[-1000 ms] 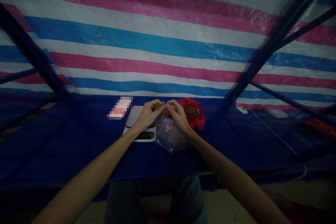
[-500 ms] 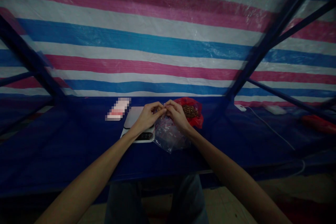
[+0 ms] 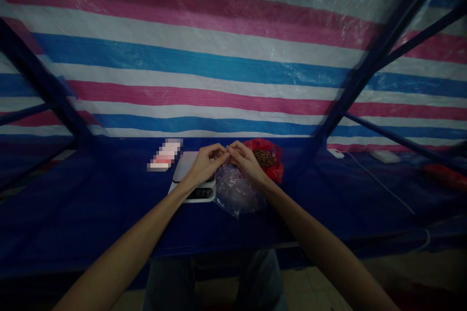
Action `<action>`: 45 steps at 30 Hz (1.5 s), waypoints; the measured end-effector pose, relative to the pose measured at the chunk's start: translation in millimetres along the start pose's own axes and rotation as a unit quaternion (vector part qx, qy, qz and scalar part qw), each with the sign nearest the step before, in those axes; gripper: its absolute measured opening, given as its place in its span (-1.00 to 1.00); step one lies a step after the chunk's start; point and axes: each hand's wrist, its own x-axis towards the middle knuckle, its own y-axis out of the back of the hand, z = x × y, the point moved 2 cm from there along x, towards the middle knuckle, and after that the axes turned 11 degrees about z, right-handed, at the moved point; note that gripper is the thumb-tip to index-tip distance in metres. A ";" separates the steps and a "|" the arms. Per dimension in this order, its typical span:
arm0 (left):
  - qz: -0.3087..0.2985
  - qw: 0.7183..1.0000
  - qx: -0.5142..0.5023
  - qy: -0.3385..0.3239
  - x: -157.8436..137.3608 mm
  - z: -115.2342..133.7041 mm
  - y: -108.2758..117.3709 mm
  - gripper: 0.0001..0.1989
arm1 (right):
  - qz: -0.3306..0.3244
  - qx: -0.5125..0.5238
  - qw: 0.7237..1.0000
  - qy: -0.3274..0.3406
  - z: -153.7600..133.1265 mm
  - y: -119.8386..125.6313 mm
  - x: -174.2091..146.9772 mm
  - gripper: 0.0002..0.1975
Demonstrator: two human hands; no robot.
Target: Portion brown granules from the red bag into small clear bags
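Observation:
My left hand [image 3: 209, 163] and my right hand [image 3: 245, 159] meet fingertip to fingertip, both closed in a pinch. Between them is the edge of what looks like a small clear plastic bag; my fingers hide most of it. Just below, clear zip bags [image 3: 239, 197] with pink lines lie in a loose pile on the table. Under my left wrist is a white kitchen scale [image 3: 184, 167] with a dark display, partly covered. Beyond my right hand an opened red plastic bag [image 3: 277, 172] holds a heap of small brown pieces [image 3: 265, 158].
The blue table [image 3: 109, 204] runs across the view. A blurred-out pinkish item [image 3: 166, 154] lies left of the scale. At right are a white plug piece [image 3: 335, 153] with a cable, a pale box [image 3: 385, 156] and something red [image 3: 443, 175]. Blue frame bars and a striped sheet [image 3: 204, 65] stand behind.
My hands stay pinched together in nearly the same place, with slight finger movement. The whole view has shifted a little, so things appear slightly lower.

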 end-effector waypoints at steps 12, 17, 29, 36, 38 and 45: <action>-0.004 1.000 -0.001 0.007 -0.7 -1.3 0.1 -0.89 | 0.028 -0.075 0.995 0.055 -4.5 1.3 3.8 -0.87; -0.028 0.999 -0.017 0.024 0.2 -5.8 -0.2 -0.82 | 0.049 -0.065 0.995 0.056 -6.8 1.9 4.2 -0.83; -0.017 0.998 0.061 -0.017 -5.0 -6.2 -3.9 -0.82 | 0.005 -0.126 0.991 0.040 -6.3 -0.2 0.8 -0.73; 0.019 0.994 0.103 -0.040 -5.7 3.0 -3.7 -0.77 | -0.052 -0.181 0.980 0.056 -14.6 -1.1 -1.4 -0.71; 0.034 0.986 0.154 -0.047 -7.0 1.9 -4.3 -0.80 | -0.054 -0.251 0.963 0.082 -16.6 -0.7 -2.0 -0.77; 0.097 0.928 0.354 -0.064 -9.9 3.5 -7.6 -0.85 | 0.103 -0.593 0.785 0.146 -28.5 10.5 -0.9 -0.82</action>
